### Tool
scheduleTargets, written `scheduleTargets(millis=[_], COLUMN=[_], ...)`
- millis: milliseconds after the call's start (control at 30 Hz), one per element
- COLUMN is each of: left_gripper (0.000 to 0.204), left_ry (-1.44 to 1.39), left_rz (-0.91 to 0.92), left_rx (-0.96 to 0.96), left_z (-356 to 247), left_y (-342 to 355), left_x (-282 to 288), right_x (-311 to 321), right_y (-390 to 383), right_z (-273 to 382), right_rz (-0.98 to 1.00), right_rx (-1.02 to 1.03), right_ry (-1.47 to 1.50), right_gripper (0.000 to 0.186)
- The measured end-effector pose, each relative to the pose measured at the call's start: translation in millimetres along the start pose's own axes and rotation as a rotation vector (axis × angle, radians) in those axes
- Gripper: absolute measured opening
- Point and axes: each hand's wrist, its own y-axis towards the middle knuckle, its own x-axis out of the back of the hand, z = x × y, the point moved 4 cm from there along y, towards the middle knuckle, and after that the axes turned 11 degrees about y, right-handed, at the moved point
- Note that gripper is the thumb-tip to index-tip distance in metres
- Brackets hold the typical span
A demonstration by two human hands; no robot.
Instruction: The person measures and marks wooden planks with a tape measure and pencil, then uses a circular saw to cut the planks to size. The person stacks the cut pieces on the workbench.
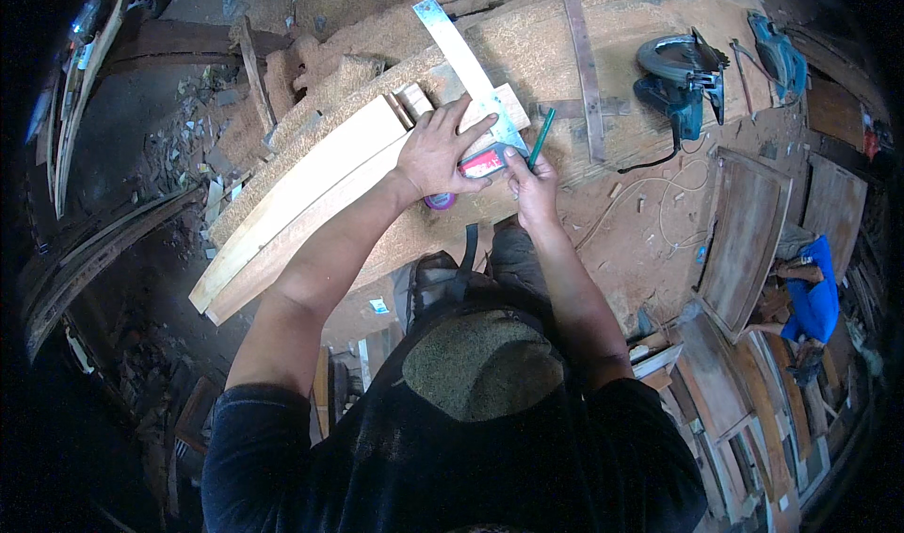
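Planks [311, 180] of pale, freshly cut wood are laid side by side just above the centre of the head view, running from the lower left up toward the middle, their square-cut ends under the hands. A metal try square [468, 67] with a pale blade is laid across those ends, its blade slanting to the upper left of the frame. The left hand [441, 152] is spread flat, fingers splayed, and is pressed down on the square and the planks. The right hand [530, 183] is closed around a green pencil [540, 137], whose tip is held against the square's edge. A red and pink object is partly hidden beneath the left hand and cannot be identified.

A sawdust-covered workbench [527, 43] is seen beneath the planks. A dark wooden strip [584, 67] is laid upright across the bench to the right of the hands. A blue circular saw [680, 81] is set at the upper right, well apart from the hands, its cord trailing downward. Framed wooden panels [749, 236] are stacked at the right edge, where another person in a blue garment [815, 298] is seen. Offcuts are scattered at the upper left. Bare bench surface is left between the pencil and the saw.
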Motion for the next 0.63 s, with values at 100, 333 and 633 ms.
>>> scheduleTargets(millis=[100, 333, 633], left_gripper=[0.106, 0.107, 0.107], left_ry=[-0.011, 0.013, 0.026], left_rz=[0.005, 0.021, 0.101], left_rx=[-0.004, 0.002, 0.029], left_z=[1, 1, 3], left_y=[0, 0, 3], left_x=[0, 0, -1], right_x=[1, 27, 22], right_y=[0, 11, 23], right_z=[2, 15, 74], right_rz=[-0.015, -0.184, -0.18], right_rx=[-0.019, 0.097, 0.28], right_ry=[-0.017, -0.051, -0.141], right_gripper=[0.017, 0.018, 0.044])
